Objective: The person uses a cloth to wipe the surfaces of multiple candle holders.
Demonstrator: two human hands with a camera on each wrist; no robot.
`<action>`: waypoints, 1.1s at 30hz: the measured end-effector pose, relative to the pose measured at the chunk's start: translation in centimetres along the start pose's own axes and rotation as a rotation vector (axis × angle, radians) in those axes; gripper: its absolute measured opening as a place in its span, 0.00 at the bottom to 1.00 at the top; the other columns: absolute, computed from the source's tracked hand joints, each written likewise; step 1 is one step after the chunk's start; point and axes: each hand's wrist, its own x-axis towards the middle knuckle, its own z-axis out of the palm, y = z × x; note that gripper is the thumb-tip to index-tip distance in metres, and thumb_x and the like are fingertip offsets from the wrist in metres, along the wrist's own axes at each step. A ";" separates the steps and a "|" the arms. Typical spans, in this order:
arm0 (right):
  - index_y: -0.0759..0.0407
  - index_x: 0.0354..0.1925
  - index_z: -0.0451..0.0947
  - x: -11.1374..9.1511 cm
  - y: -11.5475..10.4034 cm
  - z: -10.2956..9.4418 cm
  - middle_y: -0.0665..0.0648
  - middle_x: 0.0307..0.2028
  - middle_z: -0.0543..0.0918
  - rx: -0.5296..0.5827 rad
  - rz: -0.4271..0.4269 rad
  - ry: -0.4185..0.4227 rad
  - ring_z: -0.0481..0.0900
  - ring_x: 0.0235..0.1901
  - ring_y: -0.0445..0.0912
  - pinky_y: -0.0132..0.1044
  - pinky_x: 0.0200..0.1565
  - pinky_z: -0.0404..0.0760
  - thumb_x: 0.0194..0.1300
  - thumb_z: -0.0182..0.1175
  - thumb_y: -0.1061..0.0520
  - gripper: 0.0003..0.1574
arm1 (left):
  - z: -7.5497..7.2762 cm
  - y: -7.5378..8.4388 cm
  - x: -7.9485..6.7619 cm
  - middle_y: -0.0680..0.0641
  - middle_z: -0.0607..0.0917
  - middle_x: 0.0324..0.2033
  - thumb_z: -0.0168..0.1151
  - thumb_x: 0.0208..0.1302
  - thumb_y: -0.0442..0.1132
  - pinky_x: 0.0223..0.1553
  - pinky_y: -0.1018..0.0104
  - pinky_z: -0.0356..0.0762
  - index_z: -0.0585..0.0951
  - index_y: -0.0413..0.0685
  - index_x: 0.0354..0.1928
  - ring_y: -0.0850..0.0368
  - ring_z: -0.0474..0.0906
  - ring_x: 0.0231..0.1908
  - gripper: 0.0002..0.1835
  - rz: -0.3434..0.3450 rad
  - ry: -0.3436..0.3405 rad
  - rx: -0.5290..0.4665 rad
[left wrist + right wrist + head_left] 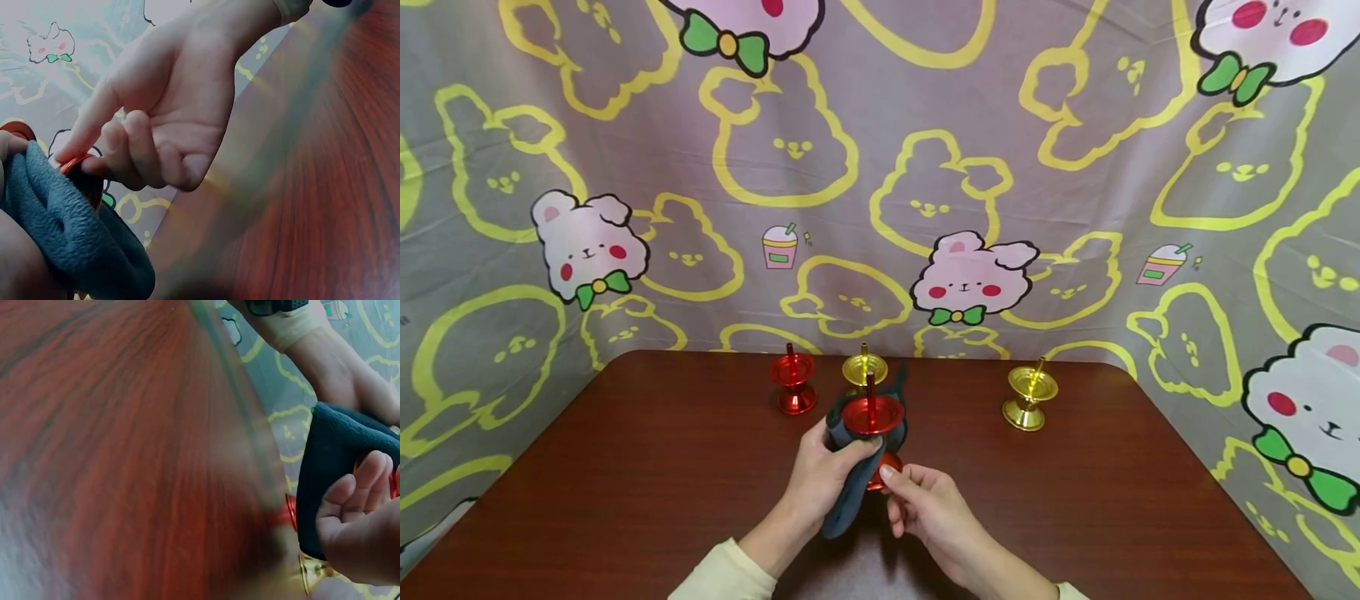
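Note:
A shiny red candle holder (pixel 874 414), with a shallow dish, an upright pin and a flared base, is held above the table in front of me. My left hand (pixel 820 467) grips its stem through a dark teal cloth (pixel 850 500), thumb pressed on the fabric below the dish. With thumb and fingers, my right hand (pixel 936 504) pinches the rim of the base. That rim (pixel 74 164) shows between the fingertips in the left wrist view. In the right wrist view the cloth (pixel 328 481) hangs behind the right hand's curled fingers and hides most of the holder.
Toward the back of the brown wooden table (pixel 647 475) stand another red candle holder (pixel 795 396) and a gold one (pixel 857 368), partly covered by the cloth. A second gold candle holder (pixel 1028 400) stands farther right. A cartoon-printed curtain (pixel 850 125) surrounds the table's back and sides.

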 end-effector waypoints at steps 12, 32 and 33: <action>0.66 0.29 0.77 0.5 -3.0 -3.1 0.57 0.19 0.74 -0.335 -0.292 0.289 0.72 0.18 0.44 0.36 0.23 0.77 0.67 0.67 0.54 0.18 | -1.2 0.2 -0.1 0.44 0.86 0.37 0.72 0.54 0.33 0.35 0.66 0.80 0.81 0.38 0.51 0.53 0.82 0.33 0.20 -0.018 -0.059 -0.033; 0.70 0.46 0.78 1.3 -5.4 -1.8 0.62 0.28 0.83 -0.366 -0.392 0.099 0.80 0.22 0.48 0.40 0.31 0.84 0.69 0.65 0.60 0.13 | -0.6 -0.6 -0.4 0.44 0.86 0.41 0.73 0.56 0.35 0.38 0.64 0.81 0.81 0.39 0.54 0.52 0.83 0.36 0.22 -0.015 -0.089 -0.004; 0.70 0.46 0.77 1.3 -5.3 -1.7 0.62 0.26 0.82 -0.342 -0.368 0.101 0.80 0.22 0.47 0.38 0.30 0.84 0.69 0.64 0.60 0.14 | -0.6 -0.6 -0.4 0.44 0.86 0.41 0.73 0.56 0.35 0.38 0.63 0.81 0.81 0.39 0.54 0.52 0.82 0.37 0.22 -0.014 -0.089 -0.004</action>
